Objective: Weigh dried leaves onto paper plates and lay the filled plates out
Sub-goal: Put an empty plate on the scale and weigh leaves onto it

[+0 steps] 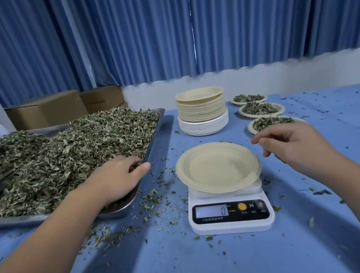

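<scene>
Blue cloth covers the desk [248, 260], and small bits of leaf lie all over it. Near the front edge, in the middle, sits our white scale [230, 215]. Its little screen shows 0. An empty paper plate [217, 167] rests on top of the scale.

On the left side of the desk stands a big metal tray [158, 134], heaped with dried leaves [74, 155]. Our left hand [116, 179] is pushed into the leaves at the tray's near right corner. Its fingers curl down into the pile, but we cannot tell if the grip has closed on any leaves.

Our right hand [294, 142] hovers just right of the plate on the scale. Its grip is loosely curled, with the finger and thumb tips close together, and we see nothing in it.

Behind the scale, toward the far edge, stands a tall stack of plates [202, 115]. To the right of the stack, three filled plates [261, 109] lie in a row running from the far edge toward us.
</scene>
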The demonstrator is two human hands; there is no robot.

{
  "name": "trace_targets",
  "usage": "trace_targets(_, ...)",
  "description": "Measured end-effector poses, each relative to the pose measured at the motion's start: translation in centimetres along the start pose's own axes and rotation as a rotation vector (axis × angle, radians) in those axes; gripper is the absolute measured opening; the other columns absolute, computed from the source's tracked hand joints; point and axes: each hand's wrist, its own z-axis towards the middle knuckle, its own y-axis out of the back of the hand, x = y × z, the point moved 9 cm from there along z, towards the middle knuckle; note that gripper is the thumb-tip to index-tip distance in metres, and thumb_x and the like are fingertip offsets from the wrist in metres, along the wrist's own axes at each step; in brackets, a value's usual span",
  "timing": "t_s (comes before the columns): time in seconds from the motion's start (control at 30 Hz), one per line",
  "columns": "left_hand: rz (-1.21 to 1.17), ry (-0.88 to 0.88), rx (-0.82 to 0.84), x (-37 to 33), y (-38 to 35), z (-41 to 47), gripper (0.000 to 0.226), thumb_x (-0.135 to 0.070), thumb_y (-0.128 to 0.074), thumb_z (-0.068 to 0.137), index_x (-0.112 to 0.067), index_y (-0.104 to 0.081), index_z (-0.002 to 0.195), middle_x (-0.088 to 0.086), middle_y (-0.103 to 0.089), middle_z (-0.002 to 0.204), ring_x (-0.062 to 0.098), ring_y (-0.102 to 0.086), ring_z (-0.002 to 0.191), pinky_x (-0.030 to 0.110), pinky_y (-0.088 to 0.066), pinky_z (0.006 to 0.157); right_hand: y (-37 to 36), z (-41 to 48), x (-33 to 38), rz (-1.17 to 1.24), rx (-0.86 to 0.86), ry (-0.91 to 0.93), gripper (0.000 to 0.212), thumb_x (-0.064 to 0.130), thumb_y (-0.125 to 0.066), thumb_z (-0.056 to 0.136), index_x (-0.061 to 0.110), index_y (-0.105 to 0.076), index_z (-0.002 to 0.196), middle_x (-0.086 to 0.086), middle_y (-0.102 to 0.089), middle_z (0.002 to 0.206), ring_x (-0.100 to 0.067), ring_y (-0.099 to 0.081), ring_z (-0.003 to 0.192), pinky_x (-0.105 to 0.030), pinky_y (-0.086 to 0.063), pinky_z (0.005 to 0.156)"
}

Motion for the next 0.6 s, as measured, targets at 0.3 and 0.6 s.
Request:
trace_targets(0.3,-0.083,-0.024,-0.01,0.0,0.1,-2.4,0.079,-0.074,-0.022,0.08,-0.027,-0.05,0.137,-0.002,-0.053,0.14,0.018,-0.05,0.122,0.031,-0.038,0.101,-0.2,0.0,-0.1,-0.009,0.01,-0.001,0.027,0.01,-0.058,0.091,0.028,-0.073,0.078,0.005,-0.066,0.06,-0.002,-0.04,0.04,-0.011,-0.032,0.039)
trace_targets(0.6,0.13,-0.039,-0.032,-0.7,-1.5,-5.6,0.039,-0.071,-0.03,0.089,-0.035,-0.046,0.088,-0.014,-0.055,0.083,0.008,-0.054,0.075,0.03,-0.042,0.061,-0.2,-0.1,-0.3,-0.027,0.01,0.011,0.03,0.01,-0.059,0.091,0.031,-0.073,0.075,0.007,-0.065,0.059,-0.002,-0.042,0.04,-0.009,-0.032,0.039)
